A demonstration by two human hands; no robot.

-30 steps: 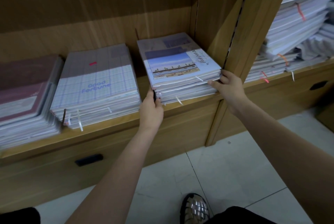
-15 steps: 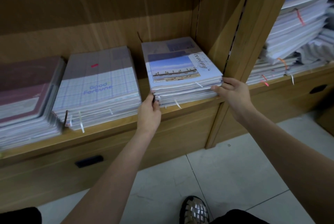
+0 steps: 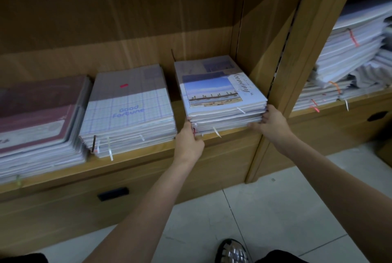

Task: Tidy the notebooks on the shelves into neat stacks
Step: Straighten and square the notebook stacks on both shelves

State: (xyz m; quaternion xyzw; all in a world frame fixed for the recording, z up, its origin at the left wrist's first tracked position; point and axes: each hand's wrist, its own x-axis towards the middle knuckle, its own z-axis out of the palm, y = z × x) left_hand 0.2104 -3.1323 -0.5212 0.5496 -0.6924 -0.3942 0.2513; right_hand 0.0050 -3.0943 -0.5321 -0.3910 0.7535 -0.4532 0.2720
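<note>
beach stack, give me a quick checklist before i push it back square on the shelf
1. Left hand on the beach stack's front left corner: ok.
2. Right hand on its front right corner: ok.
3. Stack edges flush: not ok, lower notebooks sit uneven at the front.
4. Gap to the Good Fortune stack: ok, apart.
5. Room to the divider on the right: ok, not touching.
6. Space behind the stack: cannot tell, in shadow.
</note>
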